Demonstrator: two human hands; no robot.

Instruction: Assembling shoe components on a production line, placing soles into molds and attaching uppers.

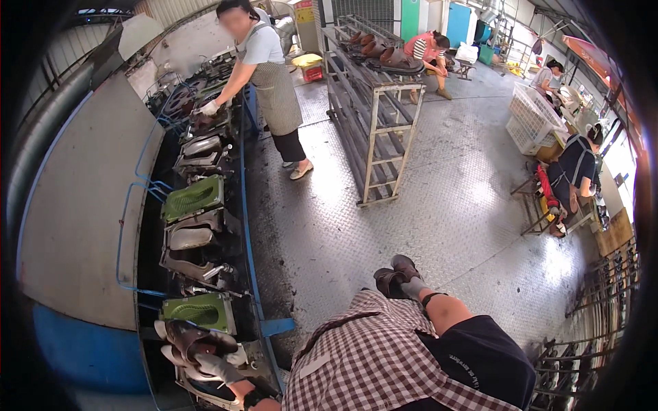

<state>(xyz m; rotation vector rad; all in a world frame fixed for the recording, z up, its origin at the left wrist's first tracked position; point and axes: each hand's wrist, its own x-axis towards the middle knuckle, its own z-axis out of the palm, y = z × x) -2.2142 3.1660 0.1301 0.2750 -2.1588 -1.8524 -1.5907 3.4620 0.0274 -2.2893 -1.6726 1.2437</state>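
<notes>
At the lower left, my left hand, in a grey glove, grips a dark brown leather shoe over an open mould on the machine line. Pale rounded shapes show at the shoe's left side; I cannot make out what they are. My fingertips are partly hidden against the leather. Out in front of my checked apron, my right hand, gloved in grey, is closed around a dark brown shoe or pair of shoe uppers. Just behind the held shoe lies an open mould with a green sole cavity.
A row of moulds with blue hoses runs away on my left, edged by a blue rail. A co-worker stands at its far end. A metal rack carries brown shoes; crates and seated workers are right.
</notes>
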